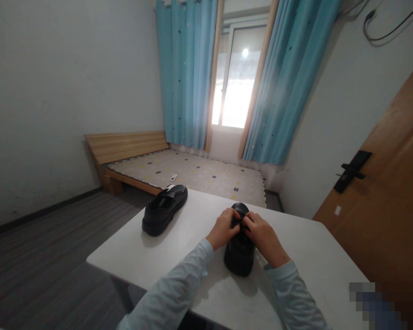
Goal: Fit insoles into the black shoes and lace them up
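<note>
Our left hand (223,228) and right hand (263,236) curled over a black shoe (240,250) on the white table (306,256), fingertips pinched at its top, what they pinch hidden, second shoe (164,209) at ten o'clock, well apart, forearms cut off below.

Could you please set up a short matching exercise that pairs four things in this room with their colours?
Things:
1. shoes
2. curtains
3. table
4. door

Colours:
A. white
B. brown wood
C. black
D. turquoise

Pairs: 1-C, 2-D, 3-A, 4-B
</note>
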`<state>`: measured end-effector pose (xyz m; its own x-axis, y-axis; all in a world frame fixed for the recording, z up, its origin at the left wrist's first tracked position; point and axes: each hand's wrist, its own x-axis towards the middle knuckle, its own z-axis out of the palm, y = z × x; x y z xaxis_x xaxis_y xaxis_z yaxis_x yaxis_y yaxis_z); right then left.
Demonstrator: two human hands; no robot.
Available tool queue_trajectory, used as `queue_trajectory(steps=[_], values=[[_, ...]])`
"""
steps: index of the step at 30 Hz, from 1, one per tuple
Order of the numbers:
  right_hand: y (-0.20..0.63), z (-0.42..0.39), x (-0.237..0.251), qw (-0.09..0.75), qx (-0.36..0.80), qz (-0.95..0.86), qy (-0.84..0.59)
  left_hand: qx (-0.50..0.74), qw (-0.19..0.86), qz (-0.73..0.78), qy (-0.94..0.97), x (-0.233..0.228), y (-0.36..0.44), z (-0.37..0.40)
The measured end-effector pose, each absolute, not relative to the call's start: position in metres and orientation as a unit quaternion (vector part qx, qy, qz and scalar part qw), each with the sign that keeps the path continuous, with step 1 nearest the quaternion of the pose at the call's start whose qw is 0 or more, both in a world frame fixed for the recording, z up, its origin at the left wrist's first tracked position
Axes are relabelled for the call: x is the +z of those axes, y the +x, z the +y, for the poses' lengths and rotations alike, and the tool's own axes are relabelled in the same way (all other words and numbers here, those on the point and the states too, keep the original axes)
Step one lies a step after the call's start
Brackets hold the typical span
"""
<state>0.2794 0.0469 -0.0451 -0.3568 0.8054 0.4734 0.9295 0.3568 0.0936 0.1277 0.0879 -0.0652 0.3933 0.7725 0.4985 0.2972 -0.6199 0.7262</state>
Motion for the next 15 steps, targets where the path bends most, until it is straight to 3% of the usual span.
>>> queue_trajectory(steps=[5, 11, 15], values=[[0.284, 0.047, -0.048, 0.237, -0.106, -0.811, -0.524, 0.439, 0.271, 0.337, 0.788, -0.068, 0.128, 0.089], [0.292, 0.051, -0.049, 0.391, 0.055, -0.782, -0.482, 0.438, 0.272, 0.338, 0.787, -0.067, 0.128, 0.088], [0.296, 0.054, -0.05, 0.436, 0.158, -0.746, -0.478, 0.439, 0.275, 0.339, 0.785, -0.068, 0.128, 0.088]])
